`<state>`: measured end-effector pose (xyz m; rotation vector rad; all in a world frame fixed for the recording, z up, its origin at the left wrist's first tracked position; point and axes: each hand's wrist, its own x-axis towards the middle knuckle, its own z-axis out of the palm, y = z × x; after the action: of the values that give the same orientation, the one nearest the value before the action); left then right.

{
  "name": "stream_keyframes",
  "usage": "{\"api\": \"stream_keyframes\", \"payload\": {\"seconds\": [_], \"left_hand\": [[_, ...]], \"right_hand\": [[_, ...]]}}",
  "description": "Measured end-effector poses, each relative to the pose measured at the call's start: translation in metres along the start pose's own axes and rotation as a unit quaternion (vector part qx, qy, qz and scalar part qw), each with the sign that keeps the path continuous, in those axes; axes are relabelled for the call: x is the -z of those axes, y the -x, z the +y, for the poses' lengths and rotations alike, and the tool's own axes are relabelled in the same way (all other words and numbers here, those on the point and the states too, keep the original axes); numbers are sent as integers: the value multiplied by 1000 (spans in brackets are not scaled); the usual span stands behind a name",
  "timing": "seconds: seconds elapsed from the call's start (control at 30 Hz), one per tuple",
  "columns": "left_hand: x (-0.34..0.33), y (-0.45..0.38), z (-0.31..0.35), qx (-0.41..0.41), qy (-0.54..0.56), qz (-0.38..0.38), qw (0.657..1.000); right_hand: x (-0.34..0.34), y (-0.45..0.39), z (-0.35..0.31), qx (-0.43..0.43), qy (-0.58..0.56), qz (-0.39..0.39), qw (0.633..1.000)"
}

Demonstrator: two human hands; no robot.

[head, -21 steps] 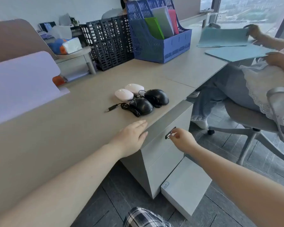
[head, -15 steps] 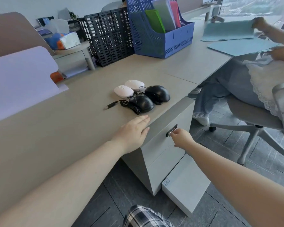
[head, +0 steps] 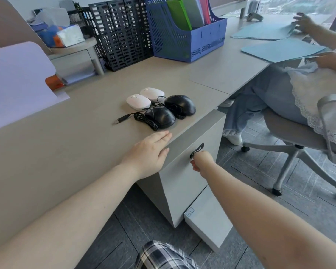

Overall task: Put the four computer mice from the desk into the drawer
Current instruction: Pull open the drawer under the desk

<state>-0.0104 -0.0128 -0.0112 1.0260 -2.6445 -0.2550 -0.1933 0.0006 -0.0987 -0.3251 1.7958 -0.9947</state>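
Two white mice (head: 138,101) (head: 152,93) and two black wired mice (head: 160,117) (head: 180,104) lie clustered on the beige desk (head: 66,144) near its front edge. A black cable with a USB plug (head: 122,119) trails to their left. My left hand (head: 149,152) rests flat on the desk edge, fingers apart, just in front of the mice. Under the desk edge is the grey drawer (head: 184,171), shut. My right hand (head: 200,161) is closed at the small black lock handle (head: 197,150) on the drawer front.
A blue file holder (head: 184,33) and black mesh racks (head: 120,33) stand at the desk's back. A purple sheet (head: 17,82) lies at left. Another person sits on a grey swivel chair (head: 299,136) at right, handling blue folders (head: 279,49). A grey box (head: 208,220) sits on the floor.
The view has shifted slightly closer. My right hand has dropped a little lower on the drawer's lock handle; my left hand stays on the desk edge. The mice have not moved.
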Motion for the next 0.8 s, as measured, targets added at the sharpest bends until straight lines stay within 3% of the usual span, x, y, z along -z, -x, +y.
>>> {"api": "stream_keyframes", "payload": {"seconds": [0.2, 0.33, 0.37, 0.43, 0.5, 0.53, 0.6, 0.67, 0.8], "left_hand": [[-1, 0, 2, 6, -3, -6, 1000], [-1, 0, 1, 9, -15, -14, 1000], [-1, -1, 1, 11, -17, -14, 1000], [-1, 0, 3, 13, -20, -15, 1000], [-1, 1, 5, 19, -23, -17, 999], [-1, 1, 6, 22, -25, -17, 999], [-1, 3, 9, 29, -31, -23, 999], [-2, 5, 13, 37, -50, -36, 997], [-3, 10, 19, 40, -92, -52, 994]], "right_hand": [[17, 2, 10, 41, 73, -20, 996], [46, 9, 20, 15, 142, 12, 990], [54, 8, 23, 66, 209, 63, 974], [62, 18, 28, 240, 308, 164, 906], [58, 27, 27, 397, 346, 146, 837], [54, 31, 26, 429, 383, 107, 811], [48, 36, 26, 405, 498, 30, 766], [46, 38, 24, 363, 576, 19, 732], [53, 43, 16, 299, 608, 9, 735]]}}
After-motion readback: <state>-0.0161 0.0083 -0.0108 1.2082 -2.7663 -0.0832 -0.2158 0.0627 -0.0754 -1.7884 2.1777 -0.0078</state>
